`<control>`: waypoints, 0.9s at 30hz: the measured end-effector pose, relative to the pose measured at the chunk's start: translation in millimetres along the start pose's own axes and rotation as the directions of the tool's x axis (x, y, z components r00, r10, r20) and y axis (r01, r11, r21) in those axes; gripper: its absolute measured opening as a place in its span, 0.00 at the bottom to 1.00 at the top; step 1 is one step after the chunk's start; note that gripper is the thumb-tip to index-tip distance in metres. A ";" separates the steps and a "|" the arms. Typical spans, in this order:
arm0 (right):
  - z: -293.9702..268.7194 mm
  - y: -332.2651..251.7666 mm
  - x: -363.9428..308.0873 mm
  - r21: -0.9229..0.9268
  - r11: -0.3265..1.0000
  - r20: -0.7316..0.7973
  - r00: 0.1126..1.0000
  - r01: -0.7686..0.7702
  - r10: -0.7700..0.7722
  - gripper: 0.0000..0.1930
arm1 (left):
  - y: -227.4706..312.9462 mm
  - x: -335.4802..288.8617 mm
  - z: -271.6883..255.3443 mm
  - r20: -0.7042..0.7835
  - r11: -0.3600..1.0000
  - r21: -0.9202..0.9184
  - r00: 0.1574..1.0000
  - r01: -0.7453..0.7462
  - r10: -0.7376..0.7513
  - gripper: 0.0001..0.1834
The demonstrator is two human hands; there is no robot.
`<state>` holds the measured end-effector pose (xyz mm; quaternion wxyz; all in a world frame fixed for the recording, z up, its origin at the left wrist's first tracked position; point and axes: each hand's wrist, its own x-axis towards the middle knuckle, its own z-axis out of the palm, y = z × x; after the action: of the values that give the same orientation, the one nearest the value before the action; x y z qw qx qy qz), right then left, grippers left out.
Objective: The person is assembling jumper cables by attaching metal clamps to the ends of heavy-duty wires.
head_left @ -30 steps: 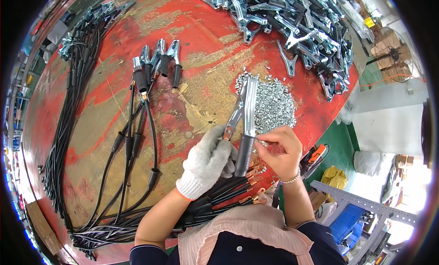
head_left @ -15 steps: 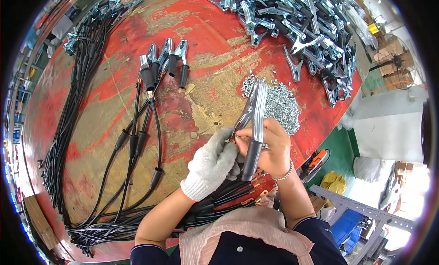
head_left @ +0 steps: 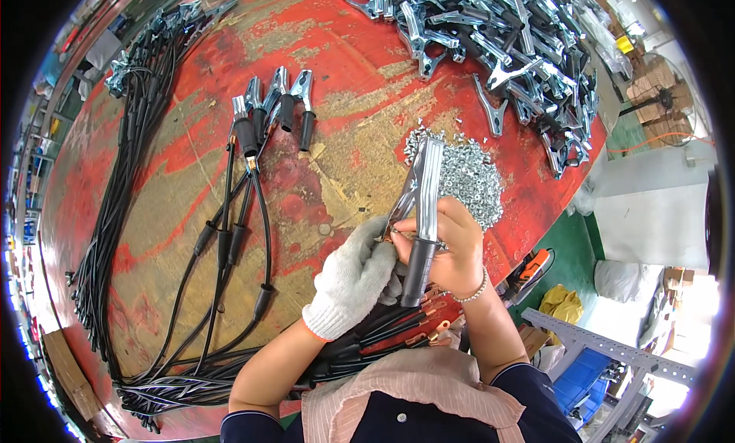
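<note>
A silver spring clamp with a black-sleeved handle stands on the slant between my hands, jaws pointing away from me. My left hand, in a white knit glove, is closed round the clamp's other handle. A copper-coloured cable end shows at its fingertips. My bare right hand reaches in behind the black-sleeved handle. Its thumb and fingertips pinch together beside the copper; whatever small thing they hold is hidden. Just beyond the clamp lies a heap of small metal screws.
Many loose clamps are piled at the far right. Several clamps joined to black cables lie left of centre. A long bundle of black cables runs down the left side. Cables with copper lugs lie by my body.
The clamp and both hands have shifted very slightly, the black-sleeved handle moving a little left and toward me. My grip looks the same.
</note>
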<state>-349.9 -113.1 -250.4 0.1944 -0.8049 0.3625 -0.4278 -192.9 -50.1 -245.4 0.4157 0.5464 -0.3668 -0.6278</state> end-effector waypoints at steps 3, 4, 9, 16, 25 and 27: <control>0.3 -0.4 -0.3 0.033 0.999 0.014 0.999 -0.034 0.033 0.13 | -5.2 1.1 -1.1 -0.010 1.000 0.008 1.000 -0.021 0.021 0.20; 0.5 -0.4 -1.0 0.034 0.999 0.009 0.999 -0.036 0.036 0.13 | -6.3 1.5 -0.9 -0.011 0.999 0.013 0.999 -0.031 0.031 0.20; 1.6 -1.4 0.2 0.029 0.999 -0.012 1.000 -0.014 0.015 0.13 | -6.8 1.7 -0.8 -0.003 1.000 -0.030 1.000 -0.005 0.005 0.20; 3.3 0.6 0.3 0.027 0.999 -0.010 1.000 0.030 -0.029 0.14 | -6.5 1.5 -0.2 -0.005 0.999 -0.046 1.000 -0.002 0.002 0.20; 1.4 -0.9 0.9 -0.005 1.000 0.006 1.000 0.030 -0.030 0.14 | -7.0 2.7 -1.3 -0.001 1.000 -0.021 1.000 -0.017 0.017 0.20; 1.9 1.7 -1.9 -0.030 0.999 0.011 0.999 0.043 -0.042 0.14 | -8.8 2.5 -1.2 -0.008 1.000 -0.001 1.000 -0.024 0.024 0.20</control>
<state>-349.7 -112.8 -253.5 0.1749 -0.8175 0.3508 -0.4220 -193.0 -49.0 -254.6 0.4249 0.5441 -0.3715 -0.6207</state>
